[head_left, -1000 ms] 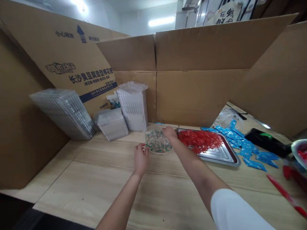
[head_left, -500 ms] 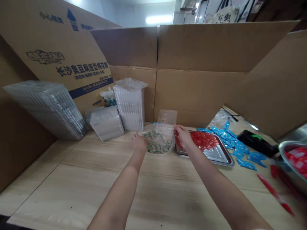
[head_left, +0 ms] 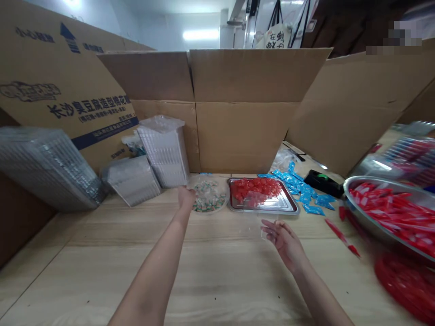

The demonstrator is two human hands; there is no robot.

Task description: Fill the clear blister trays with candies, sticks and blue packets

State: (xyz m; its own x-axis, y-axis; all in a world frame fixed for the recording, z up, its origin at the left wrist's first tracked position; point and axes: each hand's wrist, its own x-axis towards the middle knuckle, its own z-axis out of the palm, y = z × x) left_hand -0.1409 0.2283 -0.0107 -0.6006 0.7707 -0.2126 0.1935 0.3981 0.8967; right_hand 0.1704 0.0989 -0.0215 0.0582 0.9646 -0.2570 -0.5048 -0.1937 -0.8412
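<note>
My left hand (head_left: 186, 198) is closed at the left rim of a round clear container (head_left: 227, 203), its fingertips mostly hidden. Small green-and-white wrapped pieces (head_left: 209, 203) lie in that container. In front of the metal tray, my right hand (head_left: 280, 237) holds a clear plastic box (head_left: 253, 222) by its right end, fingers and thumb on its edge. The box is see-through and its outline is faint. Behind it, red packets (head_left: 253, 188) are heaped on the metal tray (head_left: 282, 207).
Stacks of clear plastic boxes (head_left: 166, 151) stand at the left against a cardboard wall (head_left: 238, 136). Blue packets (head_left: 306, 190) and a black object (head_left: 322, 182) lie right of the tray. A metal bowl (head_left: 353, 208) of red-and-white packets stands far right, near a red bag (head_left: 404, 285).
My right hand has drawn the clear box from above the round container toward me and to the right. My left hand stays by the container's left rim. The view has turned right.
</note>
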